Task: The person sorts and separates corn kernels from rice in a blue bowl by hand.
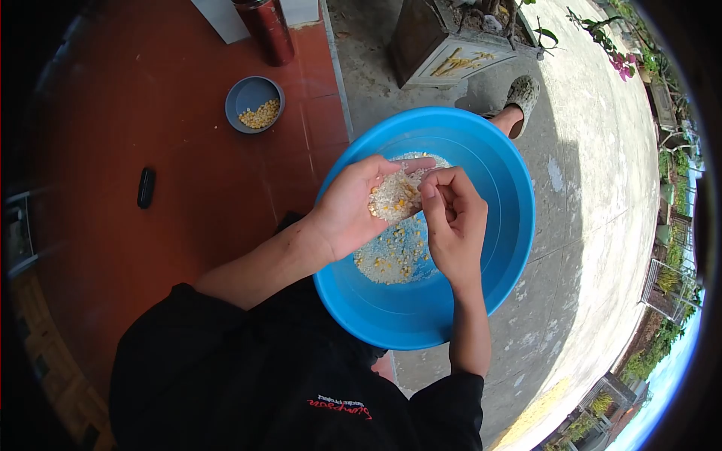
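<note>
My left hand [347,207] is cupped palm up over a blue basin [496,286], holding a heap of white rice mixed with yellow corn kernels [396,197]. Above that heap my right hand [455,222] is closed in a pinch, its thumb against the fingers. Whatever is between those fingertips is hidden. More rice and corn [391,259] lies spread over the bottom of the basin, partly covered by both hands. A small grey bowl [239,96] with corn kernels [259,115] in it stands on the red tiles to the left.
A red flask [267,34] stands behind the grey bowl. A small black object [147,187] lies on the tiled floor [203,173]. Past the basin are a square planter [444,52] and a foot in a speckled clog [523,101] on the concrete.
</note>
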The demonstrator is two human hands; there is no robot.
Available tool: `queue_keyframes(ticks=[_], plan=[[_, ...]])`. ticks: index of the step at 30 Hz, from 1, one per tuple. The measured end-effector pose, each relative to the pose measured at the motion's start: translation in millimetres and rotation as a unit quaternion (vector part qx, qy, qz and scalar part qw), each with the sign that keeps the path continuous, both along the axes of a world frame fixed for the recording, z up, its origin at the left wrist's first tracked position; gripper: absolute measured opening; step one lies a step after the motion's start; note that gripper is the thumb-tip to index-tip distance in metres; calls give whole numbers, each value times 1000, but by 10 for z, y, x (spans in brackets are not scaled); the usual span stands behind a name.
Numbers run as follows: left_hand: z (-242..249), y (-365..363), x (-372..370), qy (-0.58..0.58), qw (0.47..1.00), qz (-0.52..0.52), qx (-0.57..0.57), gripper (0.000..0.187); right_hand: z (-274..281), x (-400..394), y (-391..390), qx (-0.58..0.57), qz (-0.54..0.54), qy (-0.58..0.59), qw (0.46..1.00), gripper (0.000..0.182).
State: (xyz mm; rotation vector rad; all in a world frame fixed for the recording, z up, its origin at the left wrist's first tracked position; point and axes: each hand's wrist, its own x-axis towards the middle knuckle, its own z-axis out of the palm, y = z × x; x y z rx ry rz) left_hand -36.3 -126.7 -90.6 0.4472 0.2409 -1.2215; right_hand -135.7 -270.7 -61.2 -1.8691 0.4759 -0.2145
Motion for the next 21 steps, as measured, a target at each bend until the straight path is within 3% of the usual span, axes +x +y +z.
queue_keyframes(ticks=[2, 5, 9, 12, 15, 18, 21], plan=[[42, -4, -6, 15, 1000, 9, 5, 51, -30, -4, -37, 139, -28, -64, 988, 16], [-4, -7, -20, 8, 1000, 12, 1, 48, 6, -33, -157, 212, 26, -24, 977, 25], [2, -21, -32, 0, 999, 17, 31, 48, -33, 1, -70, 93, 5, -9, 996, 7], [-51, 5, 2, -29, 1000, -3, -11, 54, 59, 51, 9, -131, 24, 3, 991, 11], [35, 10, 6, -23, 1000, -3, -8, 54, -10, 31, 44, -174, 46, -30, 983, 10], [-8, 8, -7, -27, 1000, -2, 2, 53, 46, 17, 44, -165, 52, 8, 985, 10], [61, 2, -9, -3, 1000, 0, 21, 52, -32, -11, 22, 64, -6, -25, 998, 7]])
